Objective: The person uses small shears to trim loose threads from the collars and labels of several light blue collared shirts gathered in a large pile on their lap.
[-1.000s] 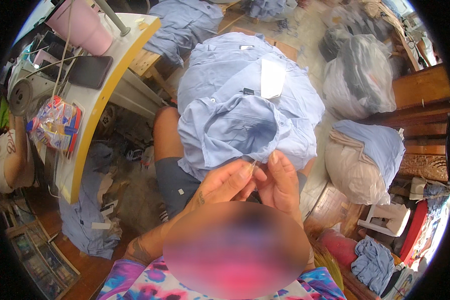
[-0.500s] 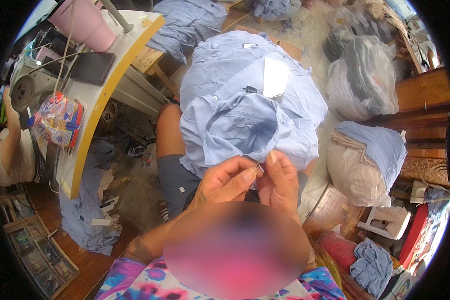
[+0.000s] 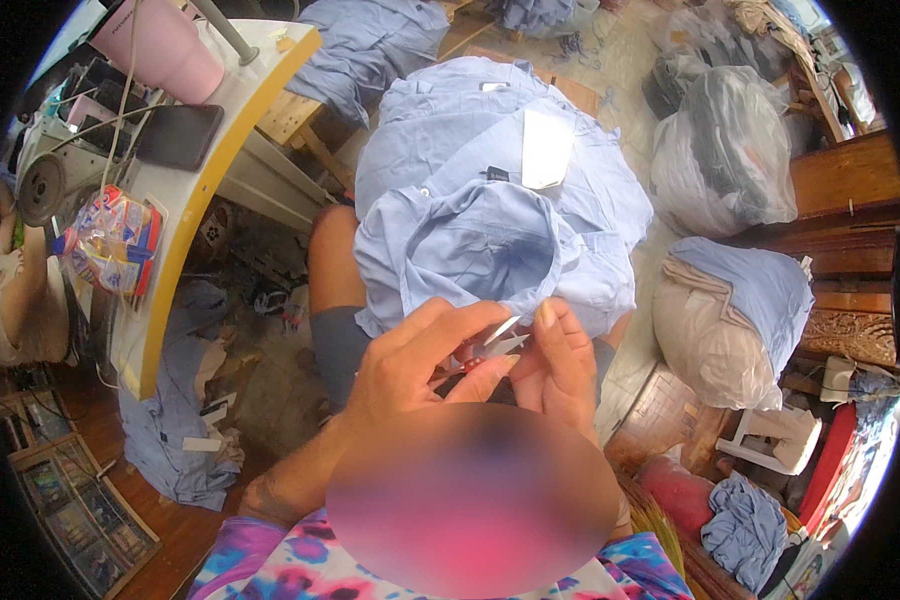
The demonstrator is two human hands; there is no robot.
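A light blue shirt (image 3: 395, 240) lies over my lap, its rounded neck opening turned toward me, on top of a heap of the same cloth. A white hang tag (image 3: 547, 150) and a small dark label lie on it. Below the neck opening, my left hand (image 3: 395, 350) is closed around small thread snips (image 3: 510, 344), whose pale blades stand apart by the shirt's near edge. Something red shows at their handle. Beside the blades, my right hand (image 3: 562, 350) pinches the shirt's edge between thumb and fingers. A blurred patch covers the area just below my hands.
At left, a yellow-edged table (image 3: 195, 190) carries a pink cup (image 3: 165, 50), a phone (image 3: 180, 135) and a colourful packet (image 3: 115, 240). Another person's arm (image 3: 25, 295) shows beyond it. Stuffed plastic bags (image 3: 725, 150) and a white stool (image 3: 770, 440) stand at right.
My left hand has shifted slightly left and its grip has loosened. The snips' blades, mostly hidden before, now show spread apart. My right hand stays nearly where it was.
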